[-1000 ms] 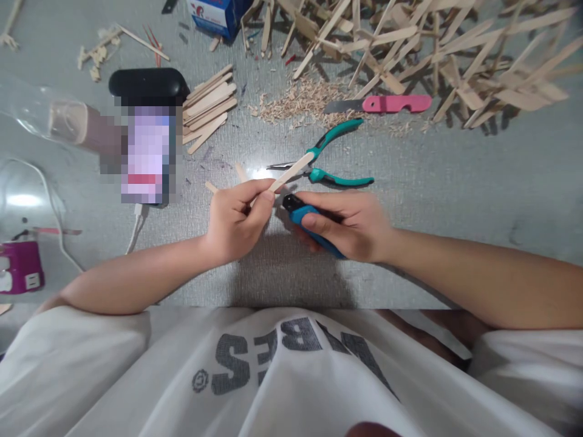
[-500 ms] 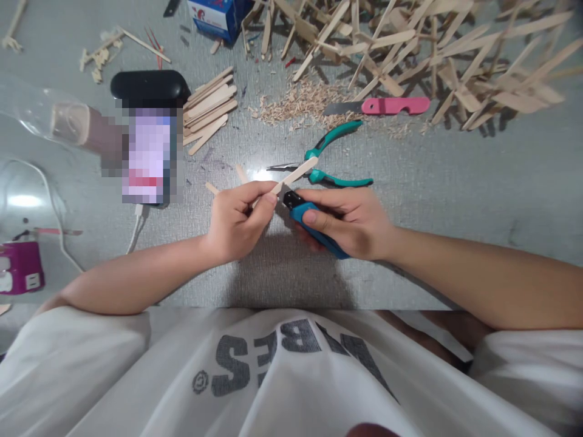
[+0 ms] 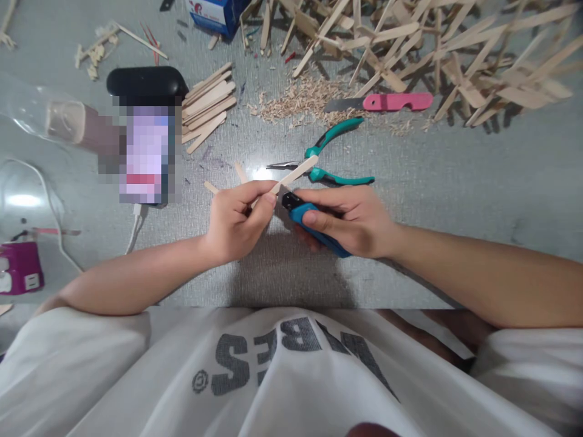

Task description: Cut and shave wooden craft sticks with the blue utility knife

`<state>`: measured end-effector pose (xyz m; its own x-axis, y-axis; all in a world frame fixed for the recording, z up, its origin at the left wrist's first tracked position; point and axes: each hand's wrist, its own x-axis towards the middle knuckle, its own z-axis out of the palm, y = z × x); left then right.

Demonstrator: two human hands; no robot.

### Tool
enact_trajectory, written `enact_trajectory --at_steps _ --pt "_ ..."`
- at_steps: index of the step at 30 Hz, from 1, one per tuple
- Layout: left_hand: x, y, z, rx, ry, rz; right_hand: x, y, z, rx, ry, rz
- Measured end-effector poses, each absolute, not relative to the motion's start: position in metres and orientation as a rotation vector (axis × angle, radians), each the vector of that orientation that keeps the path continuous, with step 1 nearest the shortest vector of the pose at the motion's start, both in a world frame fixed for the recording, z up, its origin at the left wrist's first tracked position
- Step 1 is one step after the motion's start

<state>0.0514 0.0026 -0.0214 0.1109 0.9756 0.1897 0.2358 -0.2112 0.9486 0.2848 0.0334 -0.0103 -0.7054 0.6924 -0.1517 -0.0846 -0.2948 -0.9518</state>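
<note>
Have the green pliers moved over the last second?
No, the green pliers show no clear shift either way, judged against the wood shavings.

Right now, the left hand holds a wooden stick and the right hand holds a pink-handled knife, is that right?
Not quite: in the head view, the knife in the right hand is blue-handled, not pink. The left hand does hold a wooden stick.

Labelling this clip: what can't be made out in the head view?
All head view:
Stick: lower end, behind left hand.
Blue knife: much of its handle, under right hand.
Phone: screen content, pixelated.
Blue box: far part, cut by top edge.
Purple block: cut by left edge.
</note>
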Motion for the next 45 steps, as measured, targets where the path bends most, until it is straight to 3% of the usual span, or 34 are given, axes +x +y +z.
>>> enact_trajectory --at_steps 12,19,45 --pt "0.052 0.001 -0.028 1.496 1.260 1.171 0.282 0.028 -0.013 -0.915 -1.265 1.933" --pt "0.050 0.001 -0.018 1.580 1.204 1.137 0.284 0.033 -0.012 -0.744 -1.414 2.058" --pt "0.052 0.003 -0.018 1.360 1.060 1.175 0.285 0.037 -0.013 -0.746 -1.415 2.114"
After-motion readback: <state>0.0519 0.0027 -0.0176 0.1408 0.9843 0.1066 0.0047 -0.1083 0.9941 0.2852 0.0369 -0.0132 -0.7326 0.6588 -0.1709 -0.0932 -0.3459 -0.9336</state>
